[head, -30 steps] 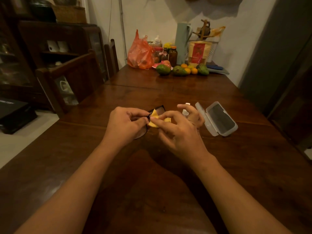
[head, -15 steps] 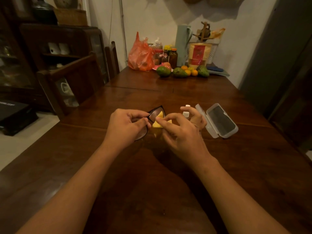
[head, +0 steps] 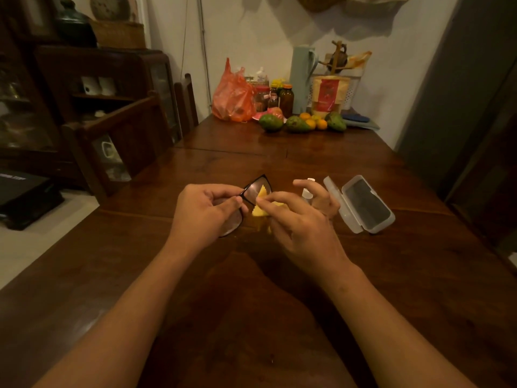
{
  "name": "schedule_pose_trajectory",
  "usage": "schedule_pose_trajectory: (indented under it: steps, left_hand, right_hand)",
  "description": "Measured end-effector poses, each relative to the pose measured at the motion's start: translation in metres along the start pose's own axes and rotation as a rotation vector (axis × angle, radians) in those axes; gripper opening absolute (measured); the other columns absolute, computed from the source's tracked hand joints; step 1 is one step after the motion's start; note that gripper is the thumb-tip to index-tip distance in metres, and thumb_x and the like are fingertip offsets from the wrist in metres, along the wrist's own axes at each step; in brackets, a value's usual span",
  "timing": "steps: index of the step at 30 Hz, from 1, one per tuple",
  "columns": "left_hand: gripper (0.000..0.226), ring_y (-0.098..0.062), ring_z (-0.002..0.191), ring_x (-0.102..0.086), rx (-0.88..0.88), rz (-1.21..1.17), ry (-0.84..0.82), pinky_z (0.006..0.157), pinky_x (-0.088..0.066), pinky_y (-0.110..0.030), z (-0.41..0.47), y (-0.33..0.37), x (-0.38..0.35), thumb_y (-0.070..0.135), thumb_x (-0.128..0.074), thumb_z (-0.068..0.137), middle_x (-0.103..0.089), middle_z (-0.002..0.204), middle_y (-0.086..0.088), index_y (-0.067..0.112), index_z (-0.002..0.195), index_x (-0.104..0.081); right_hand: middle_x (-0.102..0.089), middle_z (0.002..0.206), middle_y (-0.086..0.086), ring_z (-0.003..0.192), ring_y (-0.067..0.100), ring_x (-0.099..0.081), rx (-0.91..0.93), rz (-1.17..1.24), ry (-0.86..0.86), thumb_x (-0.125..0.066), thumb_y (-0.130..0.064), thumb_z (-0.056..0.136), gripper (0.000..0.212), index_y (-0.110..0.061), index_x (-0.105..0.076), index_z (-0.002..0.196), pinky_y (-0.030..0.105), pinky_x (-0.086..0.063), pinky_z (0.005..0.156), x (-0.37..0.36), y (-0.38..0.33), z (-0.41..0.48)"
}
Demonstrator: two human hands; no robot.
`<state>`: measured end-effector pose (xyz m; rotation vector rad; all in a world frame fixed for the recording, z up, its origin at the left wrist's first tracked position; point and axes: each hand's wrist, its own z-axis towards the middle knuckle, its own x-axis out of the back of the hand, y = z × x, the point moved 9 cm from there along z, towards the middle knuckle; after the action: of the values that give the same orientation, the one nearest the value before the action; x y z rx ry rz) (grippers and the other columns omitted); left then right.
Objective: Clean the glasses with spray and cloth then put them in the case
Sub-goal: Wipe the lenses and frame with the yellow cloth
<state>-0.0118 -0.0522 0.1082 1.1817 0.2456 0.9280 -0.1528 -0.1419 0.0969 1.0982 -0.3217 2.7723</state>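
Black-framed glasses point(head: 253, 189) are held above the dark wooden table point(head: 419, 275) by my left hand point(head: 207, 211), which pinches the frame near the bridge. My right hand point(head: 296, 222) pinches a small yellow cloth point(head: 261, 204) against the far lens with thumb and forefinger. A small white spray bottle point(head: 307, 189) stands just behind my right hand, partly hidden by its fingers. The clear plastic case point(head: 361, 204) lies open on the table to the right, its dark lining facing up.
At the table's far end stand an orange plastic bag point(head: 232, 96), jars, a tall pale green flask point(head: 302, 79), a paper pouch and several fruits point(head: 296, 123). Wooden chairs point(head: 126, 141) and a dark cabinet line the left side. A dark door is at right.
The cloth has slid lower on the far lens, uncovering more of the glass, as my right thumb and forefinger rub it. My left hand keeps its grip on the frame.
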Motion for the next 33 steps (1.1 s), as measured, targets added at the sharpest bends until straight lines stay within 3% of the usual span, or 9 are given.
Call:
schedule_pose_trajectory:
  steps: [3, 6, 11, 18, 24, 29, 33]
  left_hand:
    - [0.019, -0.013, 0.068, -0.072, 0.006, -0.032, -0.028, 0.068, -0.055, -0.021, 0.001, -0.002, -0.002, 0.001, -0.065, 0.088, -0.075, 0.069, -0.003, 0.015, 0.087, -0.078]
    - [0.025, -0.008, 0.065, -0.070, -0.014, -0.040, -0.080, 0.064, -0.051, -0.015, -0.001, -0.001, -0.008, -0.002, -0.064, 0.088, -0.075, 0.068, -0.002, 0.019, 0.085, -0.077]
    - [0.021, -0.010, 0.068, -0.072, -0.012, -0.028, -0.073, 0.064, -0.053, -0.017, 0.000, -0.003, -0.007, 0.000, -0.064, 0.089, -0.076, 0.071, 0.000, 0.017, 0.091, -0.078]
    - [0.018, -0.009, 0.067, -0.071, -0.021, -0.027, -0.083, 0.063, -0.052, -0.015, -0.002, 0.001, -0.011, -0.002, -0.063, 0.089, -0.075, 0.070, -0.003, 0.009, 0.094, -0.078]
    - [0.018, -0.012, 0.069, -0.071, -0.008, -0.062, -0.070, 0.067, -0.056, -0.021, -0.002, 0.000, -0.009, -0.003, -0.064, 0.088, -0.076, 0.073, -0.005, 0.009, 0.093, -0.077]
    - [0.020, -0.008, 0.066, -0.071, -0.008, -0.041, -0.096, 0.064, -0.053, -0.015, -0.004, 0.002, -0.014, -0.004, -0.063, 0.088, -0.076, 0.070, -0.002, 0.010, 0.094, -0.077]
    - [0.023, -0.009, 0.074, -0.073, -0.012, -0.020, -0.054, 0.066, -0.056, -0.019, -0.002, 0.001, -0.009, -0.002, -0.067, 0.086, -0.077, 0.078, 0.002, 0.019, 0.090, -0.076]
  right_hand:
    - [-0.067, 0.126, -0.004, 0.139, 0.029, -0.027, 0.003, 0.010, 0.063, -0.068, -0.014, 0.089, 0.036, -0.023, -0.068, 0.125, 0.062, -0.040, 0.086, 0.007, 0.007, -0.001]
    - [-0.066, 0.128, -0.005, 0.141, 0.029, -0.027, -0.035, -0.032, 0.112, -0.073, -0.015, 0.088, 0.040, -0.024, -0.066, 0.126, 0.057, -0.036, 0.092, 0.012, 0.012, 0.001]
    - [-0.063, 0.133, -0.008, 0.138, 0.028, -0.030, 0.021, -0.036, 0.121, -0.069, -0.023, 0.090, 0.040, -0.025, -0.065, 0.129, 0.045, -0.029, 0.092, 0.009, 0.002, 0.001]
    - [-0.064, 0.131, -0.006, 0.137, 0.029, -0.030, -0.078, -0.046, 0.135, -0.070, -0.020, 0.091, 0.042, -0.023, -0.063, 0.132, 0.048, -0.033, 0.092, 0.011, 0.011, 0.001]
    - [-0.060, 0.136, -0.009, 0.134, 0.027, -0.032, 0.032, 0.012, 0.081, -0.062, -0.024, 0.094, 0.039, -0.026, -0.062, 0.132, 0.045, -0.030, 0.094, 0.006, -0.002, 0.001]
    - [-0.065, 0.129, -0.005, 0.133, 0.028, -0.032, -0.053, -0.033, 0.160, -0.069, -0.019, 0.090, 0.037, -0.021, -0.067, 0.127, 0.046, -0.030, 0.093, 0.015, 0.005, 0.001]
    - [-0.060, 0.136, -0.008, 0.132, 0.029, -0.035, 0.061, -0.018, 0.077, -0.061, -0.024, 0.093, 0.038, -0.024, -0.065, 0.130, 0.045, -0.028, 0.094, 0.003, -0.011, 0.001]
